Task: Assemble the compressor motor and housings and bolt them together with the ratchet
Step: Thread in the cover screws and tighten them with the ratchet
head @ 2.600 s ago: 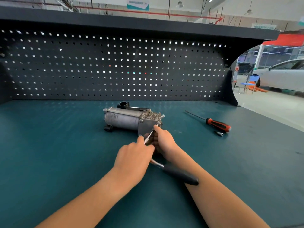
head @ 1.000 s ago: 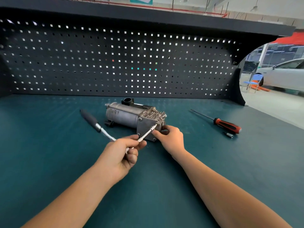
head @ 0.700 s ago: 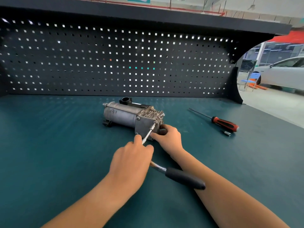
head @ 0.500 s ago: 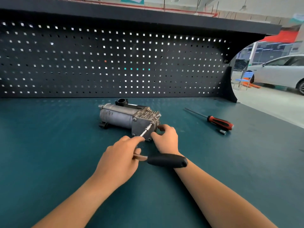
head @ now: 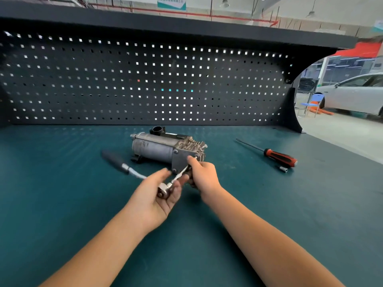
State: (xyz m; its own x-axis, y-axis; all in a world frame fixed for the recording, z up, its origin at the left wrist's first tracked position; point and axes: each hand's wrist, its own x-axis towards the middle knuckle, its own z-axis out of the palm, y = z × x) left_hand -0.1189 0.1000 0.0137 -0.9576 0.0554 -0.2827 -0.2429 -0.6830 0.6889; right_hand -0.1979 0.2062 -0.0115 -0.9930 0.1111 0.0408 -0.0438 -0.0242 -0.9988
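Ratchet (head: 124, 167): its black grip now points away and to the left, lifted off the teal bench (head: 62, 204), left of the compressor. Half a second ago the grip pointed right, by the right wrist.
Left hand (head: 154, 196): turned palm up, fingers and thumb curled around the chrome ratchet head, which now shows. Before, the knuckles faced up and hid the head.
Extension bar (head: 180, 174): runs from the ratchet head up and right to the compressor's end plate, at the same slant as before.
Compressor (head: 157, 149): lies on its side at mid-bench, near the pegboard (head: 145, 83), with the grey motor cylinder to the left and the finned housing to the right. Its end plate faces the person. Same spot as earlier.
Right hand (head: 204, 176): stays at the end plate, thumb up against the plate, fingers curled under and pinching the far tip of the extension bar. The bolt itself is hidden by the fingers.
Screwdriver (head: 278, 156): red and black handle, shaft pointing away and left, well apart to the right. Unmoved.
Small socket (head: 282, 168): just in front of the screwdriver handle, unmoved.
White car (head: 352, 94): on the floor beyond the bench's right end.
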